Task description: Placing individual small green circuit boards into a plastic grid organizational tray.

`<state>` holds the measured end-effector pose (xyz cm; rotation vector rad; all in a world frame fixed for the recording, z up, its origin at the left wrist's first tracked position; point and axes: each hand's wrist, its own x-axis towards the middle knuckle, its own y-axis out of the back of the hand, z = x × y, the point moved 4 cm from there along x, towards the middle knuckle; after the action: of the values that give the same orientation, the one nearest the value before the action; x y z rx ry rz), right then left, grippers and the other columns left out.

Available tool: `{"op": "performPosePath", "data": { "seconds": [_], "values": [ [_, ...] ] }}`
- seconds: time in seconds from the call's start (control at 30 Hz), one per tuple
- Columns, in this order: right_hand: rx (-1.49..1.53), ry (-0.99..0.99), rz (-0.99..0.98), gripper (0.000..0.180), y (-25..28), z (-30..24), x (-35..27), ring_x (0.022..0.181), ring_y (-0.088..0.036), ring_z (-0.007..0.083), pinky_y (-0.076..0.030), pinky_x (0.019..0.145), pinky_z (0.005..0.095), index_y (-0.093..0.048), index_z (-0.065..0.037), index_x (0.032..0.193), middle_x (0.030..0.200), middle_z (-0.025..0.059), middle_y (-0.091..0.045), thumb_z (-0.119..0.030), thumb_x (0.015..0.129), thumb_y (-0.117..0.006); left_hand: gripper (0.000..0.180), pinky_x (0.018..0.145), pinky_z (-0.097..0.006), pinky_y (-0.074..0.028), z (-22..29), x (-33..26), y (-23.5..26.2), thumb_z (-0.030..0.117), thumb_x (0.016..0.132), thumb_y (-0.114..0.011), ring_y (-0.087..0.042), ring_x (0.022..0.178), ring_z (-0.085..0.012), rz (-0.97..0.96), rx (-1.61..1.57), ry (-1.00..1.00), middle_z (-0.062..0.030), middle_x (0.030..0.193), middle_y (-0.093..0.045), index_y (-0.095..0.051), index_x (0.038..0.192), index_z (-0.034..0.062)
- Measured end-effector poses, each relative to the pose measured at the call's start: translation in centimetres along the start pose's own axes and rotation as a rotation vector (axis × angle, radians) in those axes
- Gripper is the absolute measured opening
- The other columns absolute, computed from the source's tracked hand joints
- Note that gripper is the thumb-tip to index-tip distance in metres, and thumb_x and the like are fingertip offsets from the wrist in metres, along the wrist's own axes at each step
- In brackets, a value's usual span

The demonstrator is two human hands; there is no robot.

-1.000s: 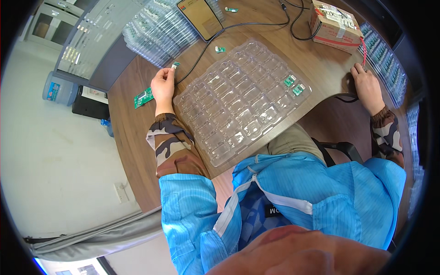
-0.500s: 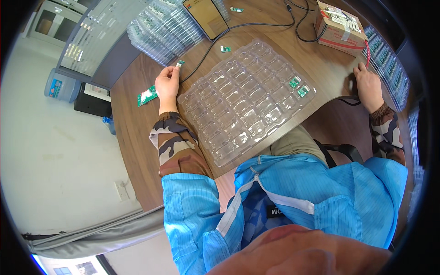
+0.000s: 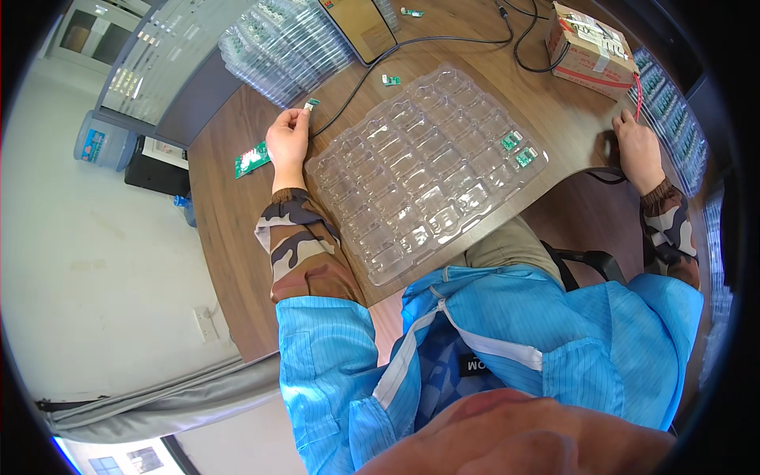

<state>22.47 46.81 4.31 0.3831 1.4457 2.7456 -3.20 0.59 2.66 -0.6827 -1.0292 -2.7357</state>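
My left hand (image 3: 287, 142) pinches a small green circuit board (image 3: 312, 104) with a white part on it, raised at the tray's far left corner. Below that hand, to its left, a larger green circuit board (image 3: 252, 161) lies on the table. The clear plastic tray (image 3: 423, 178) has many pockets; two small green boards (image 3: 518, 149) sit in pockets at its right end. At the table's right edge my right hand (image 3: 638, 150) is closed, fingertips beside red wires (image 3: 639, 96) that hang from a cardboard box (image 3: 590, 51). What it grips is hidden.
Stacked clear trays filled with boards (image 3: 285, 51) stand at the back left, against a phone (image 3: 362, 30). A black cable (image 3: 443, 38) crosses the table. Loose small boards (image 3: 391, 80) lie beyond the tray. More filled trays (image 3: 673, 119) stand at the right.
The whole view has shifted slightly. My left hand still holds the small circuit board in nearly the same spot, and my right hand stays by the red wires.
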Motion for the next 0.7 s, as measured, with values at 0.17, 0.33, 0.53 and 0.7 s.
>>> {"op": "performPosePath", "data": {
  "seconds": [0.17,0.33,0.53,0.7],
  "values": [
    [0.158,0.011,0.024,0.013,-0.1,0.5,-0.3,0.069,-0.057,0.0248,-0.046,0.060,0.0330,-0.048,-0.002,0.079,0.083,0.0102,-0.049,0.001,0.066,-0.052,0.020,0.056,-0.026,-0.043,0.2,-0.1,0.0,0.025,0.074,-0.062,-0.055,0.056,-0.0140,-0.007,0.021,0.008,-0.0054,0.064,-0.061,-0.064,0.078,0.0053],
    [0.446,0.130,0.028,0.010,1.3,0.6,-0.6,0.077,-0.052,0.0279,-0.043,0.067,0.0360,-0.045,0.000,0.080,0.083,0.0121,-0.047,0.001,0.069,-0.046,0.020,0.057,-0.027,-0.043,-0.6,0.1,-0.1,0.026,0.074,-0.062,-0.056,0.057,-0.0146,-0.017,0.017,0.031,-0.0052,0.064,-0.061,-0.064,0.079,0.0061],
    [0.384,0.109,0.000,0.014,1.5,0.6,-0.9,0.077,-0.052,0.0274,-0.044,0.067,0.0361,-0.045,-0.001,0.083,0.085,0.0122,-0.048,-0.001,0.069,-0.049,0.021,0.057,-0.028,-0.043,-0.2,0.0,0.1,0.027,0.074,-0.061,-0.056,0.057,-0.0155,-0.019,0.032,0.024,-0.0053,0.064,-0.061,-0.064,0.079,0.0065],
    [0.157,-0.014,0.034,0.027,6.0,0.3,1.8,0.074,-0.056,0.0280,-0.046,0.063,0.0346,-0.047,-0.002,0.093,0.092,0.0142,-0.053,-0.015,0.073,-0.058,0.022,0.056,-0.029,-0.043,0.2,0.0,-0.1,0.027,0.074,-0.062,-0.056,0.057,-0.0173,-0.013,0.042,0.008,-0.0061,0.063,-0.060,-0.063,0.077,0.0064]
  ]
}}
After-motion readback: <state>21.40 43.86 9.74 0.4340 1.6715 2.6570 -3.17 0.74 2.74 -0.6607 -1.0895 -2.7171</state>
